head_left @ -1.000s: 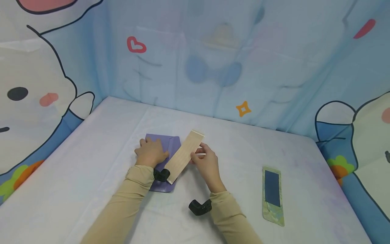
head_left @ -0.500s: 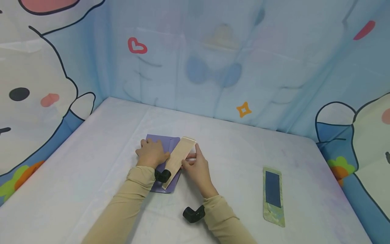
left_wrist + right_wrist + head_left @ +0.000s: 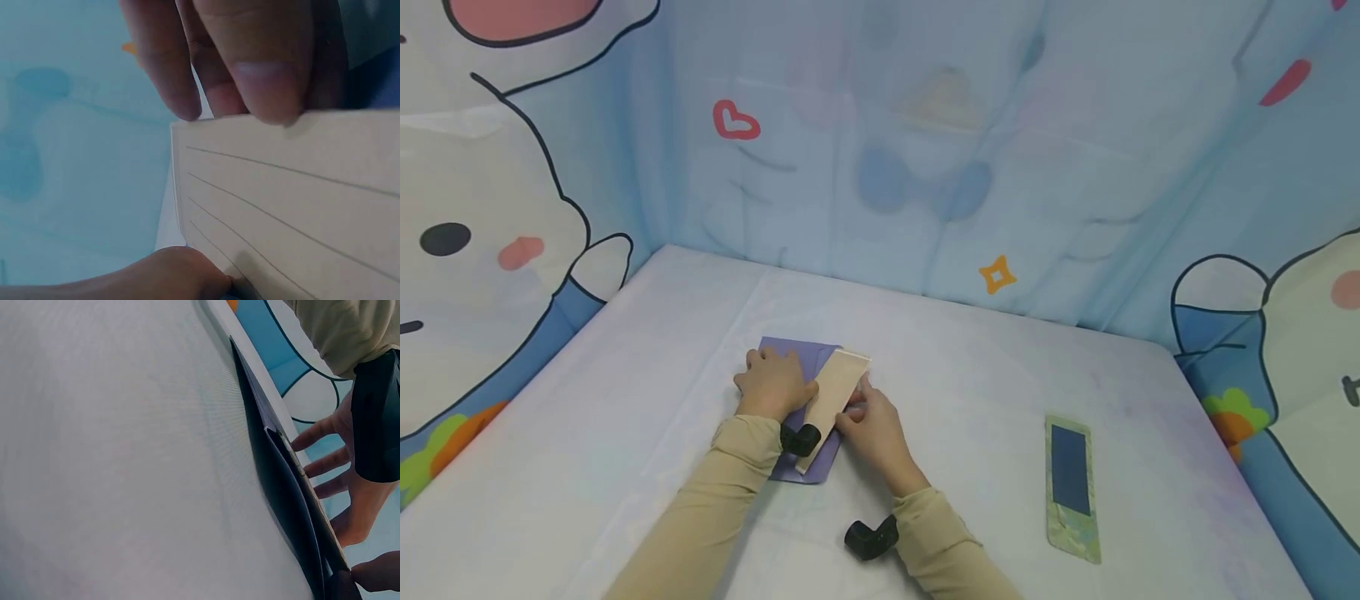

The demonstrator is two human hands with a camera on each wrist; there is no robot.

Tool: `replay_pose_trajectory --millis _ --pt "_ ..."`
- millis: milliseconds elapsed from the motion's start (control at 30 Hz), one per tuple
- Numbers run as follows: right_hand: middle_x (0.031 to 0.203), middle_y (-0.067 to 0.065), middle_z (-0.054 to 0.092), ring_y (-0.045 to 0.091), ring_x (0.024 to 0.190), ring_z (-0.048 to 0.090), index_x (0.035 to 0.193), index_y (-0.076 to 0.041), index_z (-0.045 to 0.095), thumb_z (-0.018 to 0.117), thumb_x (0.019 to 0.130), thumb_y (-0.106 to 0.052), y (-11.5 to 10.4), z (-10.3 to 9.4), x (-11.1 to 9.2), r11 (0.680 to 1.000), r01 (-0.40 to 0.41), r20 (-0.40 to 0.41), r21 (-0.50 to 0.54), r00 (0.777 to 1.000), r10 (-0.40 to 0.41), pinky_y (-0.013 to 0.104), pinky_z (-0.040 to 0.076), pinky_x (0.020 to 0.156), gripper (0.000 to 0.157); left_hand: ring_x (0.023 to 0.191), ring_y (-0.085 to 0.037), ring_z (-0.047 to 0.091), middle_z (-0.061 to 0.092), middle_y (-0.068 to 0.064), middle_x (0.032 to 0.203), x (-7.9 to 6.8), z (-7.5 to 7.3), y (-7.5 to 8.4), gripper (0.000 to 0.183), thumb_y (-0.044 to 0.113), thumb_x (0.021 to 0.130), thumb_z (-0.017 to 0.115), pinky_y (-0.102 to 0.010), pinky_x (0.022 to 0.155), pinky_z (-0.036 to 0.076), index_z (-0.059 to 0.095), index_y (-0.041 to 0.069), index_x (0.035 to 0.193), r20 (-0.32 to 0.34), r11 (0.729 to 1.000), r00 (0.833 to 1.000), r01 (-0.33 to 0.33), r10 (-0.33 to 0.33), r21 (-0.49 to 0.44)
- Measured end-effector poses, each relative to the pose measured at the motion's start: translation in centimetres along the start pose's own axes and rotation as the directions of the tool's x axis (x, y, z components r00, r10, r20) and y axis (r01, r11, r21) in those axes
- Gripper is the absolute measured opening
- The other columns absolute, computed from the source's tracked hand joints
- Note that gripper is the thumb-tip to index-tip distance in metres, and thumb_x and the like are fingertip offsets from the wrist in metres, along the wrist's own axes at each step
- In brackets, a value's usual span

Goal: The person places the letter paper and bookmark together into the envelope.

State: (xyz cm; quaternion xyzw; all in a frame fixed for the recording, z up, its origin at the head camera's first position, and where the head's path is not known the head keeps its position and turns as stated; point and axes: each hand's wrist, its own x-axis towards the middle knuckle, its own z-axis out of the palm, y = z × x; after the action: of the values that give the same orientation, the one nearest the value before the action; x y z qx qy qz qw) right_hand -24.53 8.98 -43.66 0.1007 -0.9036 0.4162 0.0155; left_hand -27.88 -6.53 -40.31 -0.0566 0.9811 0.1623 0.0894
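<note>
A flat purple folder-like sleeve [image 3: 805, 354] lies on the table with a long cream strip with ruled lines [image 3: 837, 387] slanting across its right half. My left hand [image 3: 772, 385] rests on the sleeve with fingers spread, thumb at the strip's left edge. In the left wrist view, its fingertips meet the edge of the lined strip [image 3: 281, 187]. My right hand [image 3: 876, 429] pinches the strip's right edge between thumb and fingers. The right wrist view shows the sleeve [image 3: 287, 500] edge-on, its layers parted, with the right thumb [image 3: 378, 573] low at the edge.
A narrow green patterned card [image 3: 1075, 542] with a dark blue panel lies to the right on the white-covered table [image 3: 962, 367]. Black wrist mounts [image 3: 871, 540] project from the sleeves. A blue cartoon curtain [image 3: 820, 208] hangs behind the table.
My right hand has moved left and nearer, bringing the strip further over the purple sleeve. My left hand has stayed on the sleeve.
</note>
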Motion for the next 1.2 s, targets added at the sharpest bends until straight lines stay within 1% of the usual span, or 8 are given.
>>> replay_pose_trajectory --millis 100,167,367,533,633,833,1033,1200 --pt "0.095 0.015 0.06 0.02 0.082 0.059 0.114 0.008 0.059 0.067 0.077 -0.006 0.0 0.1 0.0 0.997 0.046 0.002 -0.065 0.999 -0.046 0.03 0.047 0.072 0.04 0.127 -0.049 0.032 0.038 -0.033 0.136 -0.1 0.0 0.1 0.064 0.042 0.089 0.057 -0.064 0.088 0.04 0.044 0.005 0.14 0.0 1.0 1.0 -0.003 0.003 -0.002" --pt "0.095 0.014 0.06 0.019 0.082 0.055 0.107 0.005 0.063 0.067 0.077 -0.006 0.0 0.1 0.0 0.995 0.058 0.012 -0.082 0.998 -0.057 0.03 0.045 0.072 0.032 0.127 -0.049 0.033 0.038 -0.033 0.136 -0.1 0.1 0.1 0.065 0.043 0.089 0.057 -0.065 0.088 0.04 0.045 0.004 0.139 0.001 1.0 1.0 -0.011 0.011 -0.001" --pt "0.11 0.017 0.063 0.02 0.088 0.064 0.125 0.008 0.056 0.062 0.082 -0.009 -0.2 0.0 -0.3 1.0 0.021 0.066 -0.018 0.998 -0.02 0.029 0.052 0.075 0.046 0.129 -0.049 0.032 0.038 -0.032 0.138 -0.3 0.0 0.1 0.064 0.044 0.09 0.056 -0.066 0.089 0.04 0.044 0.005 0.14 0.014 1.0 0.999 -0.029 0.029 -0.008" --pt "0.101 0.016 0.061 0.017 0.081 0.056 0.12 0.006 0.059 0.059 0.081 -0.01 -0.2 -0.2 -0.1 0.999 0.027 0.043 -0.025 0.999 -0.026 0.028 0.046 0.071 0.042 0.129 -0.048 0.032 0.039 -0.031 0.138 -0.4 -0.1 0.2 0.062 0.044 0.089 0.056 -0.066 0.089 0.039 0.048 0.006 0.137 0.03 0.998 0.998 -0.048 0.049 -0.027" --pt "0.102 0.018 0.059 0.02 0.083 0.055 0.127 0.01 0.051 0.06 0.082 -0.012 0.2 -0.3 0.1 1.0 0.02 0.004 -0.013 1.0 -0.02 0.031 0.046 0.073 0.051 0.127 -0.046 0.034 0.043 -0.029 0.136 -0.3 0.0 0.4 0.058 0.043 0.087 0.058 -0.066 0.088 0.04 0.053 0.007 0.132 0.033 0.997 0.997 -0.071 0.072 -0.031" --pt "0.117 0.021 0.056 0.026 0.091 0.069 0.141 0.014 0.03 0.065 0.082 -0.012 1.4 -0.2 0.5 0.993 -0.093 -0.058 0.079 0.994 0.098 0.034 0.054 0.078 0.073 0.124 -0.045 0.036 0.044 -0.027 0.135 -0.5 0.4 1.3 0.056 0.043 0.087 0.058 -0.064 0.086 0.041 0.054 0.01 0.132 0.04 0.994 0.993 -0.107 0.107 -0.005" --pt "0.108 0.02 0.056 0.017 0.075 0.065 0.136 0.017 0.037 0.065 0.078 -0.005 1.7 -0.8 0.8 0.996 -0.092 -0.043 0.002 0.995 0.092 0.025 0.049 0.068 0.068 0.125 -0.046 0.036 0.042 -0.028 0.137 -0.8 0.3 1.4 0.059 0.044 0.088 0.057 -0.064 0.087 0.041 0.05 0.009 0.136 0.047 0.993 0.992 -0.117 0.116 0.017" --pt "0.108 0.022 0.057 0.019 0.078 0.052 0.129 0.014 0.047 0.066 0.076 -0.008 1.4 -1.2 1.1 0.99 -0.11 -0.013 -0.087 0.994 0.109 0.03 0.044 0.072 0.06 0.126 -0.046 0.034 0.041 -0.027 0.139 -0.7 0.2 1.3 0.06 0.045 0.087 0.058 -0.065 0.088 0.04 0.051 0.011 0.136 0.052 0.993 0.992 -0.115 0.115 0.006"
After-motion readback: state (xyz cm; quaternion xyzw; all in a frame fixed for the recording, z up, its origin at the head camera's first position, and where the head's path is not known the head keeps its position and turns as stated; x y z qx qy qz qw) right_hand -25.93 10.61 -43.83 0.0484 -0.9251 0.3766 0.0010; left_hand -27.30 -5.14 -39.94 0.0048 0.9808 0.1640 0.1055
